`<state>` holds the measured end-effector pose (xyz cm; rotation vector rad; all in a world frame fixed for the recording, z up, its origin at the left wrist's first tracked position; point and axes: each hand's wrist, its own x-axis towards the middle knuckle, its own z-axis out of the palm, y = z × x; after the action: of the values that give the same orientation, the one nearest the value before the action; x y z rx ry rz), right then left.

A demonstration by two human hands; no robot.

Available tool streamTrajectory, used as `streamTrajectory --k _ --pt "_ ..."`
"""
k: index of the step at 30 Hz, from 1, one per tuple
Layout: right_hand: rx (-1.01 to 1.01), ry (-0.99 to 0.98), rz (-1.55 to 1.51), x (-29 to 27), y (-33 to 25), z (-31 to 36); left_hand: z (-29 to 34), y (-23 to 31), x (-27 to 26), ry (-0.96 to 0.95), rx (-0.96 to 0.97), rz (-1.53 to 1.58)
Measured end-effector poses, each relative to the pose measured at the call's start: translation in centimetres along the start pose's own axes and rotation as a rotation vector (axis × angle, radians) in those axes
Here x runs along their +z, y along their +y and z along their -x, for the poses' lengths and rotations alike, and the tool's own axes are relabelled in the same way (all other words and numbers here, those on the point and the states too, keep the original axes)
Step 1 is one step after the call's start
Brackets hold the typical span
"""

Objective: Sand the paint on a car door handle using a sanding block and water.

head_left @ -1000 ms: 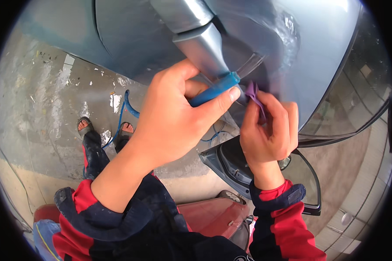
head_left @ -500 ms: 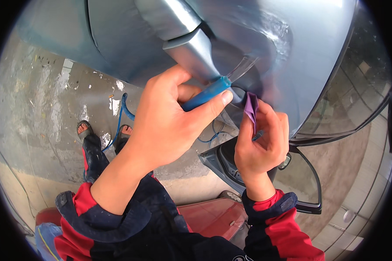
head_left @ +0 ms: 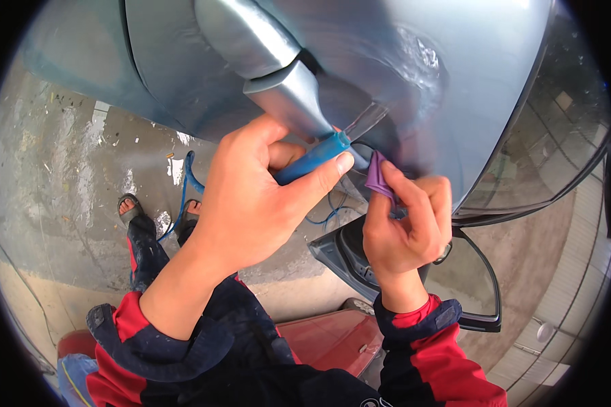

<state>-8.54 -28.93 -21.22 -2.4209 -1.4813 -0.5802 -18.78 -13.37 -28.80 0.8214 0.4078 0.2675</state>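
Observation:
My left hand (head_left: 251, 197) is closed around a blue hose (head_left: 312, 157), thumb along its top. From the hose's end a clear stream of water (head_left: 368, 121) runs toward the upper right, onto the silver-blue car panel (head_left: 360, 41). The fingertips of this hand are by the lower end of the silver-blue door handle (head_left: 292, 95), partly hidden behind the hose. To its right, my right hand (head_left: 411, 227) pinches a folded purple sheet (head_left: 379, 178), which looks like sandpaper, close to the handle's end.
Below the car lies a wet, stained concrete floor (head_left: 81, 203) with more blue hose (head_left: 183, 197) on it. A dark car door with a window (head_left: 465, 278) stands beyond my right forearm. A red car panel (head_left: 332, 339) is behind me. Curved dark glass (head_left: 557, 136) edges the right.
The hose and my left hand have shifted slightly left and down across the panel. The purple sheet has moved a little left, and its folds have turned in my right fingers.

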Motion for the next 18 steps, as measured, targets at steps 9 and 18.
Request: streamTrajectory --k 9,18 --pt "-0.029 -0.114 -0.010 -0.8 0.5 -0.5 -0.1 -0.6 0.3 0.016 0.031 0.007" --pt "-0.188 -0.078 0.043 0.2 0.9 -0.9 0.1 -0.3 -0.2 -0.007 -0.002 -0.037"
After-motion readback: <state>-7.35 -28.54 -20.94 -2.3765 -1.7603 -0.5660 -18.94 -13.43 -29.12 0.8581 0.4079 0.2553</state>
